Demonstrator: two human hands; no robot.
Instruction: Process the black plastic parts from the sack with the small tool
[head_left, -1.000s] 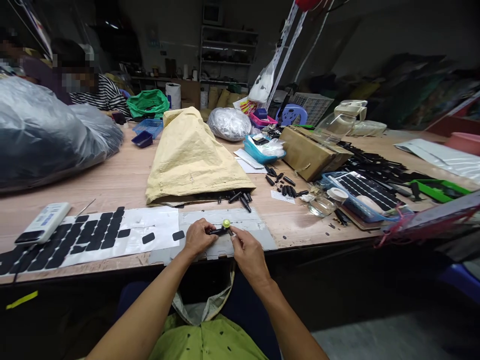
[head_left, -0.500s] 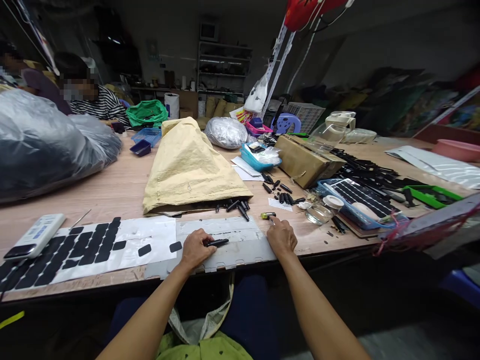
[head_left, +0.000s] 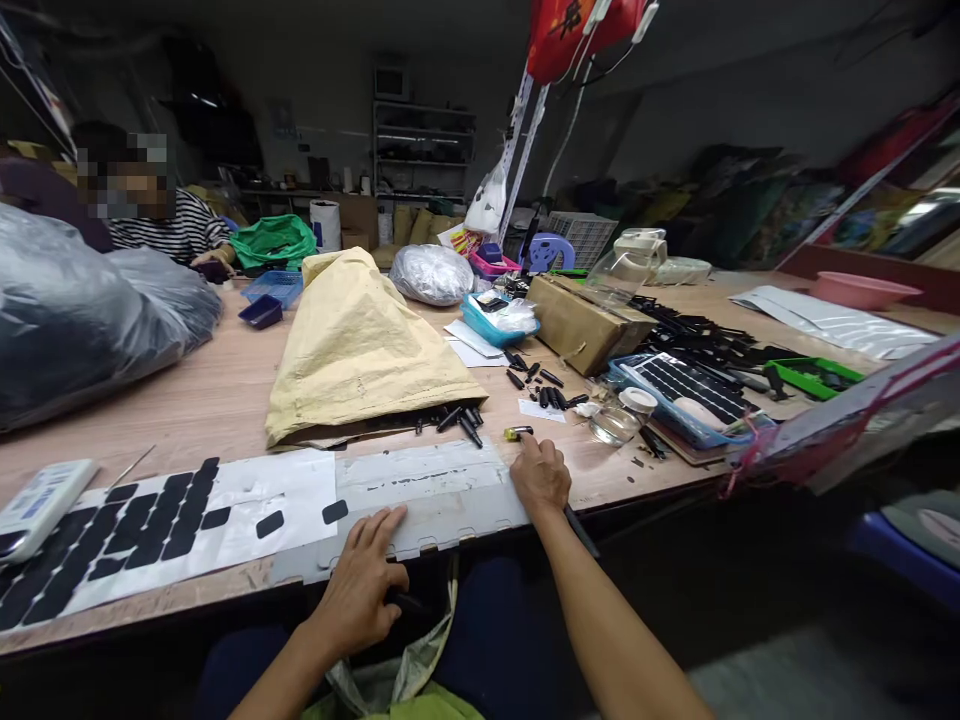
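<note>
My left hand [head_left: 364,575] is at the table's front edge, its fingers stretched out over a grey sheet [head_left: 442,520]. A dark, blurred thing [head_left: 409,603] shows just below its thumb, over the lap; whether they touch is unclear. My right hand [head_left: 541,478] rests at the sheet's right end with its fingers curled. From under its wrist sticks out a dark rod-like handle [head_left: 582,532]; its other end is hidden. A small yellow-green item [head_left: 517,433] lies by the right fingertips. Black tapered tube-shaped parts [head_left: 469,428] spill from a yellow sack [head_left: 367,350] behind the sheet.
White paper with black patches [head_left: 176,515] and a white device [head_left: 45,505] lie left. Rightward are more black parts [head_left: 551,398], a glass jar [head_left: 615,425], a blue tray [head_left: 637,385] and a cardboard box [head_left: 585,320]. A person in striped clothing [head_left: 169,225] sits across the table.
My left hand has moved down and left to the table edge and has let go of the black tube-shaped part. Behind my right wrist the dark handle has come into view.
</note>
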